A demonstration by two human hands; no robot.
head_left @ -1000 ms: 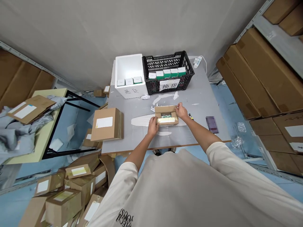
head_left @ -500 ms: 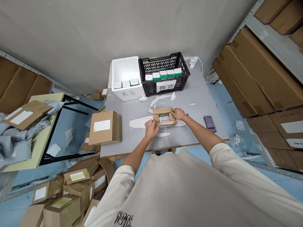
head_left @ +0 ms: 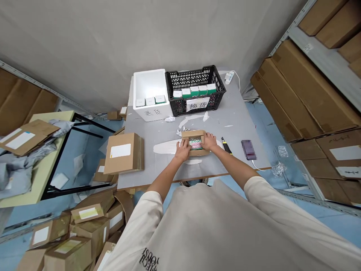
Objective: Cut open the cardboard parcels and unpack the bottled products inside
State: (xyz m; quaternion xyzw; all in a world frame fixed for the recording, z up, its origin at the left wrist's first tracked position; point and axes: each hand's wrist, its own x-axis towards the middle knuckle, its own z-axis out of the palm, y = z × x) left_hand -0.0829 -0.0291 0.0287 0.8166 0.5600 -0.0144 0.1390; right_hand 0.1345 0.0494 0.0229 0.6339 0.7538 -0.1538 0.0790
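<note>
A small open cardboard box [head_left: 194, 153] lies on the grey table, its flaps folded out. Inside it is a shiny bubble-wrapped item [head_left: 195, 143] with pink and green showing through. My left hand [head_left: 183, 149] is at the left end of the box, fingers bent over the side and tips near the wrapped item. Over the right end curls my right hand [head_left: 209, 142], its thumb inside the box. Whether the fingertips touch the wrapped item is hard to see. A black and yellow utility knife [head_left: 226, 146] lies right of my right hand.
Behind stand a white foam box [head_left: 153, 113] and a black plastic crate [head_left: 194, 75], both holding small white-and-green boxes. A larger carton [head_left: 118, 160] sits at the table's left. A phone [head_left: 248, 149] with a cable lies right. Cartons [head_left: 84, 233] are piled on the floor.
Both hands have moved inward from the flaps toward the wrapped item in the box. The utility knife, mostly hidden behind my right arm before, is now in plain view.
</note>
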